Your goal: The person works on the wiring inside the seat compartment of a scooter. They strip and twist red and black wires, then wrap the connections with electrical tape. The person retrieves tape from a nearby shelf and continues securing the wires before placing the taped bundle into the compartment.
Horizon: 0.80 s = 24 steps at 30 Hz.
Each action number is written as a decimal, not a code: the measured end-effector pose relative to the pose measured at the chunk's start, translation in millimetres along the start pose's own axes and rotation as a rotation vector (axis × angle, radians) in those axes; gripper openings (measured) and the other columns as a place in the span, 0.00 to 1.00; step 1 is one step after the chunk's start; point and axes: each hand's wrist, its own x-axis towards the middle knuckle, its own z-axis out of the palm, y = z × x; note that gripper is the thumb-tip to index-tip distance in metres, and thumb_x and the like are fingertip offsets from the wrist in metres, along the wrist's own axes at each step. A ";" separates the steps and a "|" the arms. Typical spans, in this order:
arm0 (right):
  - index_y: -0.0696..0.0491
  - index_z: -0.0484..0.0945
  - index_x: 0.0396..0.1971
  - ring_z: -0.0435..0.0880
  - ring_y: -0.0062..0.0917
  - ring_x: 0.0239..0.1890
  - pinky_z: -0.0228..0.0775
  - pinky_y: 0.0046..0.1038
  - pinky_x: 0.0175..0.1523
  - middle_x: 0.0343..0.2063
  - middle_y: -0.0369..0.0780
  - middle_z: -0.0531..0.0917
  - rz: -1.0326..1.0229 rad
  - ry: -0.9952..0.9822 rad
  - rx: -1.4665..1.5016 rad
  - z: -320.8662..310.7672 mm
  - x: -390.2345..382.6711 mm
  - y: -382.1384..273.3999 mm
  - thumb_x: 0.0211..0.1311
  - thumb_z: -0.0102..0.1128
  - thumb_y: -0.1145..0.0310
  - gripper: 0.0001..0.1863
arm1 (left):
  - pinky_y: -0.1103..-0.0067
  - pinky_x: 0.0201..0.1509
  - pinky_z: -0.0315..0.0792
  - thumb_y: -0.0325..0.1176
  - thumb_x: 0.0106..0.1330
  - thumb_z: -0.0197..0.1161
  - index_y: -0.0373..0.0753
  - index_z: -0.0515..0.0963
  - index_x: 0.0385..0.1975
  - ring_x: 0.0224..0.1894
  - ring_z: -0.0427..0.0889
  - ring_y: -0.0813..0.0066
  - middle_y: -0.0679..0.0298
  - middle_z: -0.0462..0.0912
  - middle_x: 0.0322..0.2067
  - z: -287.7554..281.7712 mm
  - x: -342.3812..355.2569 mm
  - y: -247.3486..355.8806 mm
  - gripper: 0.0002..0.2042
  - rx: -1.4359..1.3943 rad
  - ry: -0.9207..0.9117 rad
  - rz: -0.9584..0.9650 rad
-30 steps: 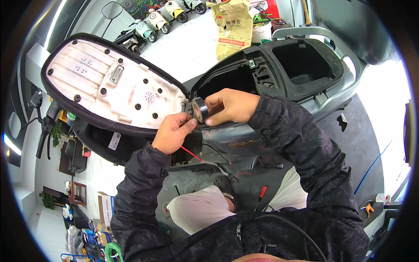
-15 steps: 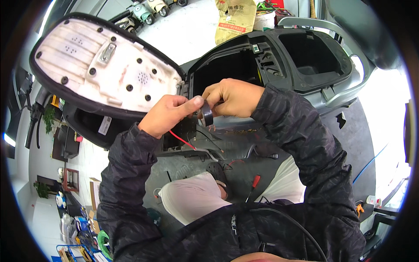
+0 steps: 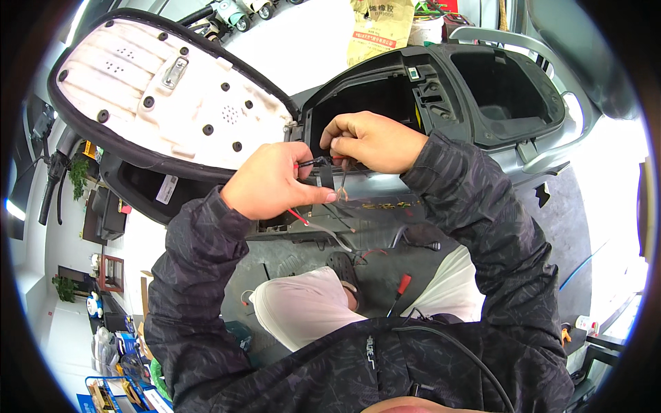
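Note:
In front of the scooter's open body, a red and black wire (image 3: 318, 162) stretches between my hands, with black wrapping around its middle. My left hand (image 3: 268, 180) closes its curled fingers on the wire's left end while the thumb points right, below it. Pinched fingertips of my right hand (image 3: 379, 143) grip the wire's right end. A strip of black tape (image 3: 326, 177) hangs down from the wrapped part beside my left thumb. Bare copper strands (image 3: 342, 194) show close to that thumb's tip. Below my left hand, a red wire (image 3: 298, 216) runs into a grey cable (image 3: 330, 236).
The raised seat (image 3: 200, 103) shows its white underside at the left. An open compartment (image 3: 492, 79) lies to the right, behind a grey grab rail (image 3: 578, 117). On the floor near my legs is a red-handled screwdriver (image 3: 399, 292). A yellow sack (image 3: 379, 31) stands behind the scooter.
The black tape roll held between my hands no longer shows as a roll; a strip hangs from the wire instead. My hands have moved slightly apart, the left thumb now lower.

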 end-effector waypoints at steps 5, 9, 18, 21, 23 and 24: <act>0.62 0.84 0.45 0.87 0.23 0.31 0.81 0.28 0.40 0.30 0.39 0.87 0.074 0.082 -0.022 -1.9 -0.7 -6.5 0.78 0.59 0.59 0.18 | 0.60 0.32 0.78 0.42 0.58 0.79 0.39 0.78 0.30 0.27 0.87 0.50 0.58 0.85 0.21 22.4 -3.3 1.8 0.17 0.319 0.252 0.183; 0.66 0.87 0.42 0.92 0.30 0.31 0.83 0.33 0.39 0.29 0.49 0.91 -0.024 0.167 -0.202 -3.1 0.6 -6.5 0.70 0.68 0.51 0.27 | 0.63 0.24 0.75 0.44 0.63 0.77 0.42 0.81 0.28 0.20 0.84 0.55 0.61 0.82 0.16 33.8 4.6 3.1 0.14 0.409 0.484 0.258; 0.64 0.88 0.40 0.82 0.23 0.26 0.76 0.30 0.36 0.25 0.41 0.87 0.086 0.102 0.010 -0.6 15.6 16.9 0.76 0.64 0.51 0.25 | 0.60 0.33 0.74 0.34 0.64 0.76 0.33 0.79 0.34 0.30 0.81 0.45 0.50 0.83 0.31 41.2 9.6 -3.8 0.13 0.153 0.488 0.281; 0.63 0.88 0.41 0.81 0.21 0.26 0.74 0.29 0.34 0.24 0.40 0.85 0.096 0.127 0.002 -3.7 15.5 16.2 0.74 0.67 0.54 0.23 | 0.58 0.34 0.74 0.31 0.69 0.71 0.34 0.79 0.36 0.31 0.81 0.40 0.48 0.83 0.30 38.8 10.3 2.5 0.09 0.129 0.485 0.342; 0.64 0.88 0.41 0.82 0.22 0.26 0.74 0.29 0.33 0.24 0.40 0.86 0.073 0.152 0.042 -6.4 13.7 14.6 0.72 0.68 0.56 0.22 | 0.56 0.33 0.73 0.31 0.70 0.68 0.35 0.79 0.37 0.32 0.82 0.39 0.47 0.83 0.29 36.8 9.0 5.8 0.07 0.184 0.447 0.344; 0.64 0.88 0.40 0.82 0.22 0.25 0.76 0.30 0.33 0.24 0.41 0.86 0.044 0.184 0.087 -6.9 11.6 14.7 0.72 0.68 0.56 0.22 | 0.53 0.32 0.73 0.31 0.72 0.65 0.36 0.80 0.36 0.31 0.82 0.38 0.47 0.83 0.29 36.7 8.8 5.3 0.06 0.248 0.463 0.376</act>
